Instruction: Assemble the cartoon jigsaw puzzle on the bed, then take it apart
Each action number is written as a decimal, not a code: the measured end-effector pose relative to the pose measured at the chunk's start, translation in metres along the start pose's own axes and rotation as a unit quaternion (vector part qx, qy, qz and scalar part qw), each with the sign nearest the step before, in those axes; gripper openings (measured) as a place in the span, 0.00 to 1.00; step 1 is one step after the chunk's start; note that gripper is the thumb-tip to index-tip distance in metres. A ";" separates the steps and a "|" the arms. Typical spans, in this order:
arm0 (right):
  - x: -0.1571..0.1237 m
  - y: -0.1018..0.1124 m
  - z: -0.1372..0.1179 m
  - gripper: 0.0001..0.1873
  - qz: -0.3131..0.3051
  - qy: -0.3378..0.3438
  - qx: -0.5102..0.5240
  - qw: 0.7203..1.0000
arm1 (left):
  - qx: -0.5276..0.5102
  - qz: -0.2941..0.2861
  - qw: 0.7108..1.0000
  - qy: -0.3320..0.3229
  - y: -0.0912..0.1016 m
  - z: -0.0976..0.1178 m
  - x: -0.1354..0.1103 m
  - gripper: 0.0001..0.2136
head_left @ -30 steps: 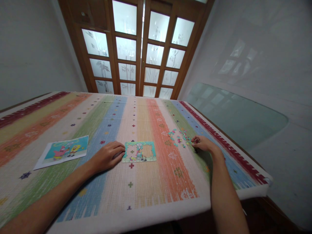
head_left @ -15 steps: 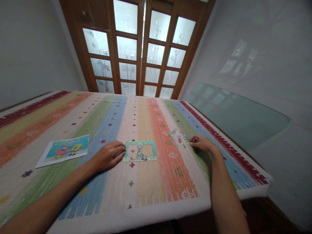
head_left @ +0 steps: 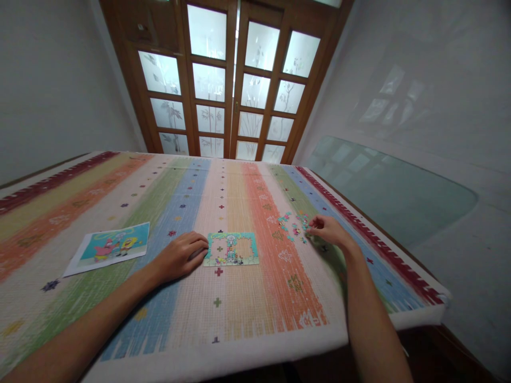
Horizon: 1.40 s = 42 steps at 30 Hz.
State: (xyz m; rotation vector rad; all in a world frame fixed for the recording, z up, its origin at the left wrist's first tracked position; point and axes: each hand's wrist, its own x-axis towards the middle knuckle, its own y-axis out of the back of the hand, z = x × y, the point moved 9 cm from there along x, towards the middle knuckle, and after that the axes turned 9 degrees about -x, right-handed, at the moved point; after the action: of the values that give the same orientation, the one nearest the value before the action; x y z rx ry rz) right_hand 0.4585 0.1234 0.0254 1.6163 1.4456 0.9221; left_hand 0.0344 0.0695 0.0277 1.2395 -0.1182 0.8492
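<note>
A small, partly assembled jigsaw puzzle (head_left: 231,249) with a teal border lies on the striped tablecloth (head_left: 239,303). My left hand (head_left: 179,259) rests flat beside its left edge, fingers touching the border. Several loose puzzle pieces (head_left: 293,226) are scattered to the right on the orange and green stripes. My right hand (head_left: 328,230) sits at the right edge of that scatter with fingers curled in a pinch over the pieces; what they hold is too small to make out.
A cartoon reference picture (head_left: 109,247) lies at the left on the cloth. Wooden doors with frosted glass panes (head_left: 231,80) stand behind the table. A sheet of glass (head_left: 383,186) leans against the right wall. The table's near edge (head_left: 223,361) is close to me.
My right hand has crept slightly left and farther into the loose pieces. My left hand has stayed at the puzzle's left edge.
</note>
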 end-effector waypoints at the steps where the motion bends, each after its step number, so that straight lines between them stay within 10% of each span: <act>1: 0.000 -0.001 -0.012 0.06 0.009 0.022 0.024 0.999 | -0.002 0.000 1.000 0.001 0.000 0.000 0.000 0.09; 6: -0.006 -0.026 -0.095 0.07 0.041 0.141 0.097 0.984 | -0.002 0.000 1.000 0.001 0.001 0.001 0.000 0.09; 15: -0.040 -0.109 -0.197 0.02 -0.089 0.224 0.180 0.954 | 0.003 0.004 1.000 0.002 0.001 0.002 0.000 0.09; 42: -0.059 -0.117 -0.215 0.06 0.017 0.361 0.028 0.932 | 0.021 -0.006 1.000 -0.005 -0.002 0.003 -0.001 0.11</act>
State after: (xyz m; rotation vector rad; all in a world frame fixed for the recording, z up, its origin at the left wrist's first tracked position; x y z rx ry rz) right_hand 0.2091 0.0887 0.0158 1.3982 1.9364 1.6178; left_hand 0.0361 0.0666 0.0271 1.2821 -0.1026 0.8392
